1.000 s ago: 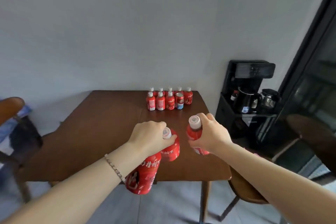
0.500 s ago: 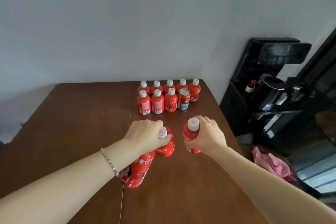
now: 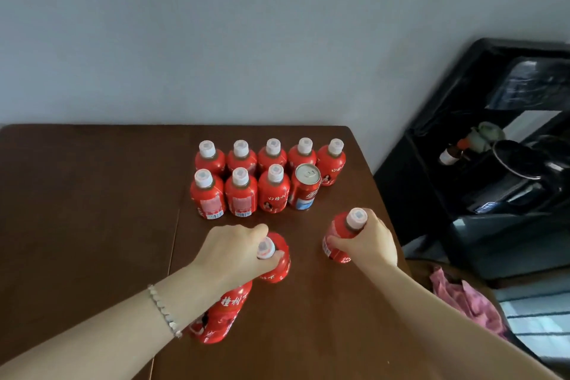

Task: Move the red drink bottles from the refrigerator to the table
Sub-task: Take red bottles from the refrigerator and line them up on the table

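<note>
Several red drink bottles with white caps (image 3: 240,191) stand in two rows at the back right of the brown table (image 3: 86,225), with a red can (image 3: 306,190) in the front row. My left hand (image 3: 234,253) grips two red bottles by their necks: one upright (image 3: 279,259), one tilted under my wrist (image 3: 220,315). My right hand (image 3: 368,241) holds a third red bottle (image 3: 337,237) near its cap, just in front of the can's right side. All three are low over the tabletop. The refrigerator is out of view.
A black water dispenser (image 3: 493,163) with a kettle stands right of the table against the wall. A pink cloth (image 3: 462,299) lies on a seat by the table's right edge. The grey wall runs directly behind the table.
I have moved closer over the table. Both hands have carried their bottles forward toward the rows, and my right hand has swung out to the right.
</note>
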The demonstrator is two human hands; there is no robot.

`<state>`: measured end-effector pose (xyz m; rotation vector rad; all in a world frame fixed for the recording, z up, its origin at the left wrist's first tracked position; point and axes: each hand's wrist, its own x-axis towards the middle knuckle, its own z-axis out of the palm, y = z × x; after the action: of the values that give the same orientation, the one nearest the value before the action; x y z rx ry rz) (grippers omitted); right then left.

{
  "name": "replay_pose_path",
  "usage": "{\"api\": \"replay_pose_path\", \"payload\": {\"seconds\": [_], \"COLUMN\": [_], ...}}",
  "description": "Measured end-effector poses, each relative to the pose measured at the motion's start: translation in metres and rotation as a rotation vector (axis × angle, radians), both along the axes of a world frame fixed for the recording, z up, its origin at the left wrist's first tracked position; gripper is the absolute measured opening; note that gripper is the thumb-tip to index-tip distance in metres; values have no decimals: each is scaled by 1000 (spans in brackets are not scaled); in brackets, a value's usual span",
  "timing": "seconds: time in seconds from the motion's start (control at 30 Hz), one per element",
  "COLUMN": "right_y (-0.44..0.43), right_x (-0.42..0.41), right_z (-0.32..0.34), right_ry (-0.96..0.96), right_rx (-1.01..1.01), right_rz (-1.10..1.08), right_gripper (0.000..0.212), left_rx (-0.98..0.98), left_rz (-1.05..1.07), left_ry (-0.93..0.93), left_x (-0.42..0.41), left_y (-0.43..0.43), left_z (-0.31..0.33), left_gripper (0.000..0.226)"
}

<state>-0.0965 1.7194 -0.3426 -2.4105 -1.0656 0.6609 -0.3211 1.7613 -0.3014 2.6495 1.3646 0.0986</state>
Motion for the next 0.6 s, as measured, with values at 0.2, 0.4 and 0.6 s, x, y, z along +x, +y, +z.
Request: {"api": "replay_pose_path", "payload": {"seconds": [0.2,0.4,0.6], "right_y": [82,114,111], "right_x": [35,36,40], "right_z": [-22,-46,-53], "right_ry": [37,184,428], "right_rx": [129,225,159], "right_rz": [-18,37,52], "right_gripper": [69,69,82], "left_rx": [124,161,174], "left_rz": [-26,-67,-53], "left_ry": [-27,-80,-107], "left_x": [23,34,43], "left_y": [40,51,56], "left_z": [-30,-44,-48], "left_gripper": [40,40,40]}}
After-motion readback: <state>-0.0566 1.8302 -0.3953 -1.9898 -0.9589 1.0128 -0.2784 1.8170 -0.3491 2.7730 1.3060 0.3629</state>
